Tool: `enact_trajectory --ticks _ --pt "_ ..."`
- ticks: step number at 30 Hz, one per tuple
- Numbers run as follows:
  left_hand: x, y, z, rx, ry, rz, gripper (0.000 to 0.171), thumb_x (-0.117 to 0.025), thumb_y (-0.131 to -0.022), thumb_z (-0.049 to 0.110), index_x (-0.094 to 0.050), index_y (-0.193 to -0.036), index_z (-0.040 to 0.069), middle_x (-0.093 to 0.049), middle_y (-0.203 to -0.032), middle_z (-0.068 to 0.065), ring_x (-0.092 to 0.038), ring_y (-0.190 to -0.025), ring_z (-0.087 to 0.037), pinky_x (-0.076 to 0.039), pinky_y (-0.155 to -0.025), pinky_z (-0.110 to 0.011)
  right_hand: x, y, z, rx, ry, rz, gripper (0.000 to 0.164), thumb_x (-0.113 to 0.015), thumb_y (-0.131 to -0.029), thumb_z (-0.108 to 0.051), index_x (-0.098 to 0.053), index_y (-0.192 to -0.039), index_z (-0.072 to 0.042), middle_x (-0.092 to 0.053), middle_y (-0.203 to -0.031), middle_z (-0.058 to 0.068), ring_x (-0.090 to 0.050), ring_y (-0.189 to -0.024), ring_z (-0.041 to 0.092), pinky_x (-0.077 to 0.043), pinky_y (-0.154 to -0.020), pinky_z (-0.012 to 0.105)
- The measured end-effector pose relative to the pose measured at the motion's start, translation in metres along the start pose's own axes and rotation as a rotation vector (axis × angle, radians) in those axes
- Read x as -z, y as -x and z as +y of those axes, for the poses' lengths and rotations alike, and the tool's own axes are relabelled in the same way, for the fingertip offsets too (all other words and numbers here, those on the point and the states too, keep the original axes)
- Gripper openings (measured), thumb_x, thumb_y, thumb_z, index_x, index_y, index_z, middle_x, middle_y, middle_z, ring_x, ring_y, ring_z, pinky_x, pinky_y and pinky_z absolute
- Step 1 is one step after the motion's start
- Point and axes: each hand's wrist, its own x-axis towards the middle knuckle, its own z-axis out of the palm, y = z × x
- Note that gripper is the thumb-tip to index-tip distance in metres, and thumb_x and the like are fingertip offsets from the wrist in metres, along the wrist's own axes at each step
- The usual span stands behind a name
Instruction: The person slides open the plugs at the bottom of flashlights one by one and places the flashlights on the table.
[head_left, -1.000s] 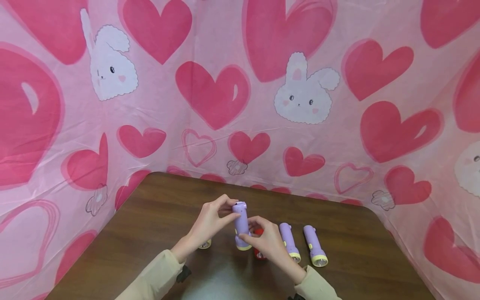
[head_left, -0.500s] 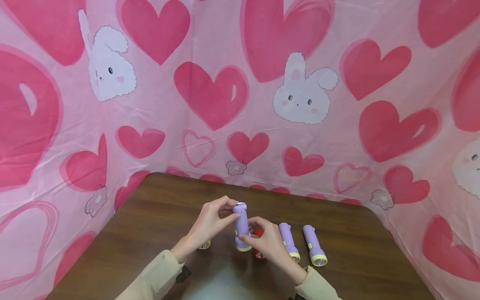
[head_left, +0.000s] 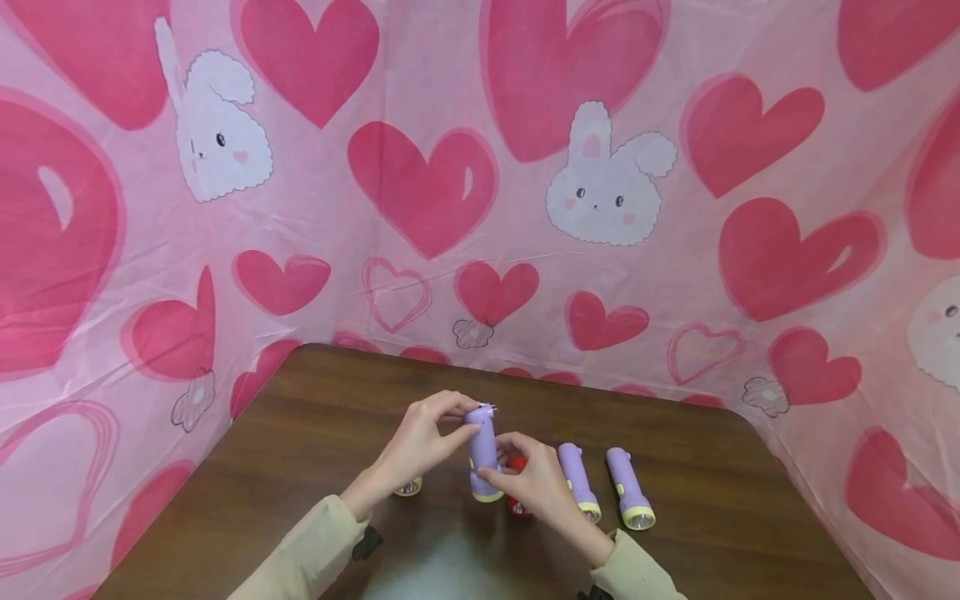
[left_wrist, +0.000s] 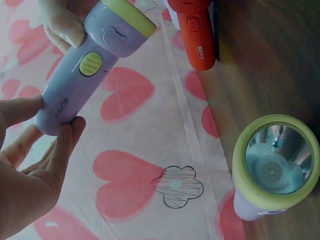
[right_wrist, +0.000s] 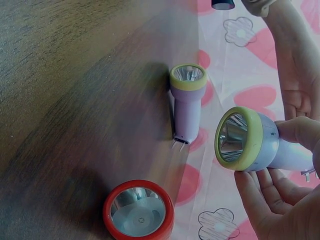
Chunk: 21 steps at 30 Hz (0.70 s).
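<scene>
A lilac flashlight with a yellow rim (head_left: 484, 442) is held above the table between both hands, tail end up and lens end down. My left hand (head_left: 420, 433) pinches its tail end between thumb and fingers. Lower down, my right hand (head_left: 534, 479) grips the head of the flashlight. Two thin metal prongs (head_left: 492, 408) stick out sideways from the tail; they also show at the right edge of the right wrist view. A yellow-green switch (left_wrist: 91, 64) on the body faces the left wrist camera.
A red flashlight (head_left: 518, 507) lies partly behind my right hand. Two more lilac flashlights (head_left: 579, 482) (head_left: 630, 487) lie to the right on the brown table (head_left: 337, 383). Beside my left wrist, another lilac flashlight (right_wrist: 187, 110) has its prongs out. Heart-patterned cloth (head_left: 427, 192) hangs behind.
Metal prongs now stand out from the held flashlight's tail, where the earlier frames show none sticking out. Both hands keep nearly the same place and hold.
</scene>
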Motion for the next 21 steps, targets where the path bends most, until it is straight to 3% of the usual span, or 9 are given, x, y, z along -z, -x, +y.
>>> enact_trajectory --ticks 9,21 --pt "-0.0012 -0.0009 0.0021 0.007 -0.052 -0.049 0.023 -0.076 -0.086 0.012 -0.065 -0.107 0.013 -0.074 -0.106 -0.004 -0.074 -0.097 -0.018 -0.059 -0.088 -0.04 -0.0001 0.0011 0.0014 -0.006 0.002 0.004 0.031 -0.087 -0.073 -0.02 -0.072 -0.097 -0.007 -0.072 -0.086 0.004 -0.064 -0.075 0.007 -0.055 -0.069 0.017" --pt "-0.0045 -0.0033 0.0034 0.011 -0.028 -0.021 0.019 -0.077 -0.085 0.01 -0.066 -0.1 0.012 -0.074 -0.101 -0.004 -0.074 -0.092 -0.018 -0.06 -0.086 -0.04 0.0004 0.0019 0.0024 0.001 0.005 0.003 0.032 -0.087 -0.073 -0.021 -0.072 -0.098 -0.008 -0.072 -0.086 0.003 -0.065 -0.076 0.009 -0.055 -0.07 0.016"
